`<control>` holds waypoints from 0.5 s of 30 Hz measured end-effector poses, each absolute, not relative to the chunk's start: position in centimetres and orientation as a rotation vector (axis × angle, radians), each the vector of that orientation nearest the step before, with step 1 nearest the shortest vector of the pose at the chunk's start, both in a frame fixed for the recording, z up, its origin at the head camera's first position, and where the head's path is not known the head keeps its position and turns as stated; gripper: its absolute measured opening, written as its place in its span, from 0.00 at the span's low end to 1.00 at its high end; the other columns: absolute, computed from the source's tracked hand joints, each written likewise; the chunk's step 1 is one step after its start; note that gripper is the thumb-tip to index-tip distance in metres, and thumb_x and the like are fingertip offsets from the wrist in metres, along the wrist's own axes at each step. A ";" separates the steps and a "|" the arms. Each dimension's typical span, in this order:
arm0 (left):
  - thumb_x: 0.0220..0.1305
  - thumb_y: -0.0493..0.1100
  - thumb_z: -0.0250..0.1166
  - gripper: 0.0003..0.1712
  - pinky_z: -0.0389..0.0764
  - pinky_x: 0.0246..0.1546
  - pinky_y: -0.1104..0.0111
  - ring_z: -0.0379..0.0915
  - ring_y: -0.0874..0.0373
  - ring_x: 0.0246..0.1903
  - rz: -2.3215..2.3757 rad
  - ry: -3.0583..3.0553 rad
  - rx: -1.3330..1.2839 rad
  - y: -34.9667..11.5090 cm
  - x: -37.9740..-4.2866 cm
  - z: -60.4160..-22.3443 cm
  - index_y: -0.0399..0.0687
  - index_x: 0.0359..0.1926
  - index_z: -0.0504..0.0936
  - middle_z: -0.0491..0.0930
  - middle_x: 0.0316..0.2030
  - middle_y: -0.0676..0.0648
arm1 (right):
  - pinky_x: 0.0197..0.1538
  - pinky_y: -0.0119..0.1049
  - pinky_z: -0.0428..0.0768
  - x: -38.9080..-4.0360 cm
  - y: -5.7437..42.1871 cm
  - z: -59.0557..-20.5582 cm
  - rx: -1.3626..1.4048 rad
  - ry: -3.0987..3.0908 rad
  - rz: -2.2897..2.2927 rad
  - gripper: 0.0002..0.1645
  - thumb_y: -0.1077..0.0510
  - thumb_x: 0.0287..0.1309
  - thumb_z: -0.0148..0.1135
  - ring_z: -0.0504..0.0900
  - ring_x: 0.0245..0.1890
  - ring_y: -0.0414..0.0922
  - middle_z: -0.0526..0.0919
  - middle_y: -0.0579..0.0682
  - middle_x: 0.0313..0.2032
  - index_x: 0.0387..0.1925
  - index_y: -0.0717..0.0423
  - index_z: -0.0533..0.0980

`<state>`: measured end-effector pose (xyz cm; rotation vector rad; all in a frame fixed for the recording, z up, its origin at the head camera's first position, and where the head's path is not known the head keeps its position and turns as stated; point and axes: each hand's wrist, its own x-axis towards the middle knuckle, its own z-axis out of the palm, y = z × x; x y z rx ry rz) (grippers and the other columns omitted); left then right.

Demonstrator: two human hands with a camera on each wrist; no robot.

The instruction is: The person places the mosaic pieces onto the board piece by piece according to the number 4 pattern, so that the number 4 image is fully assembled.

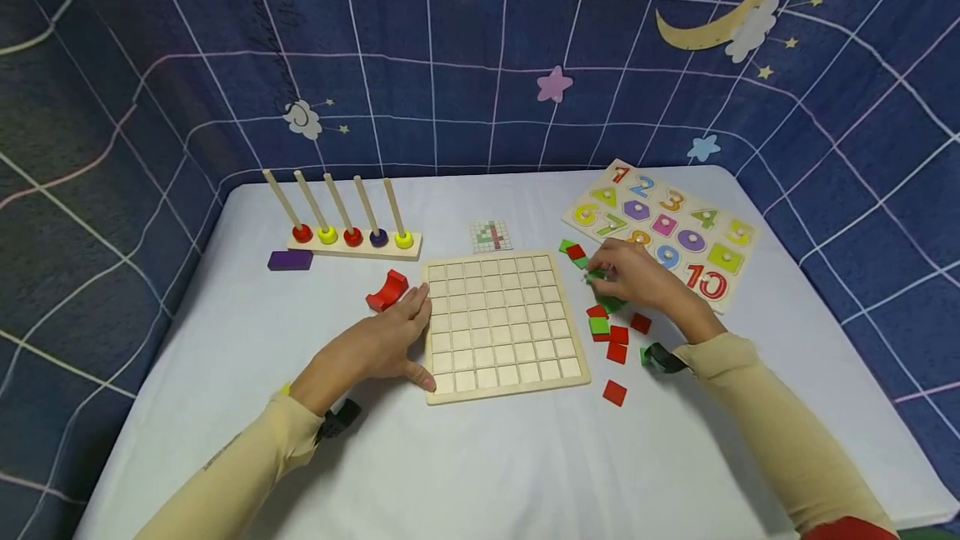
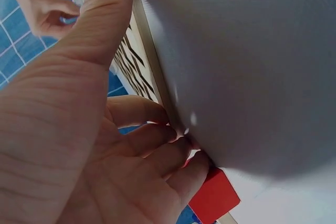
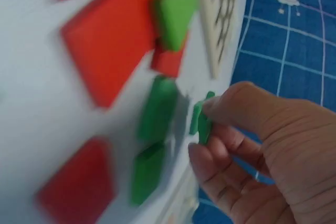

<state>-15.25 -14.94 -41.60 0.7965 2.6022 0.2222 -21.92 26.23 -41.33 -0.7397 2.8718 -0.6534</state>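
Tan sleeves [image 1: 780,432] are reaching in from the lower corners, nearest the camera; of the hands, the left hand [image 1: 386,336] is lying spread along the left edge of the grid board [image 1: 504,323], its thumb being at the lower left corner; a red curved block [image 1: 387,290] is sitting just beside its fingers, contact being uncertain; the right hand [image 1: 633,273] is pinching a small green tile [image 3: 202,124] between thumb and fingers, right of centre, beside the board; whether a second tile is sharing that pinch cannot be told.

Handling, by judgement: the tile is looking light, stiff and perhaps slippery, hardly fragile; opposite edges are offering the best hold; the board is seeming rigid, its rim suiting a steadying hand.

Edges and room: red tiles [image 1: 614,392] are crowding the board's right side; a number puzzle [image 1: 685,219] is bordering the right hand at upper right; a pattern card [image 1: 491,236] is lying just above the board; room for moving is showing at lower centre, where the white counter [image 1: 495,473] is extending towards the camera.
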 end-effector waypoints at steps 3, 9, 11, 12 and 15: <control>0.49 0.67 0.81 0.75 0.67 0.79 0.44 0.43 0.34 0.86 0.251 2.596 0.777 -15.1 -15.1 -41.5 0.26 0.81 0.54 0.44 0.86 0.30 | 0.48 0.46 0.88 -22.6 24.8 -41.2 -0.838 2.842 -0.689 0.13 0.64 0.63 0.72 0.83 0.39 0.50 0.85 0.57 0.45 0.49 0.62 0.88; 0.49 0.66 0.82 0.75 0.63 0.81 0.44 0.42 0.33 0.86 0.297 2.578 0.746 -15.0 -14.7 -41.8 0.24 0.81 0.54 0.44 0.85 0.30 | 0.43 0.38 0.84 -23.9 21.5 -41.6 -1.037 2.754 -0.718 0.10 0.64 0.64 0.71 0.82 0.36 0.49 0.85 0.56 0.45 0.47 0.62 0.88; 0.49 0.66 0.82 0.76 0.64 0.81 0.44 0.42 0.33 0.86 0.289 2.579 0.742 -15.0 -14.7 -41.9 0.24 0.81 0.54 0.44 0.85 0.29 | 0.43 0.37 0.83 -24.4 20.4 -41.8 -1.083 2.724 -0.707 0.10 0.64 0.66 0.71 0.82 0.36 0.50 0.85 0.56 0.46 0.47 0.61 0.88; 0.49 0.66 0.83 0.76 0.64 0.81 0.44 0.42 0.34 0.86 0.289 2.581 0.739 -14.9 -14.7 -41.9 0.24 0.81 0.54 0.44 0.85 0.30 | 0.43 0.37 0.83 -24.7 19.9 -41.8 -1.103 2.708 -0.705 0.10 0.64 0.66 0.71 0.82 0.36 0.50 0.85 0.56 0.46 0.48 0.61 0.88; 0.49 0.65 0.83 0.75 0.64 0.80 0.44 0.42 0.34 0.86 0.291 2.586 0.740 -14.7 -14.9 -41.7 0.24 0.81 0.54 0.43 0.85 0.30 | 0.44 0.39 0.85 -25.6 18.6 -41.7 -1.135 2.678 -0.699 0.10 0.64 0.69 0.69 0.83 0.38 0.48 0.84 0.56 0.48 0.49 0.61 0.88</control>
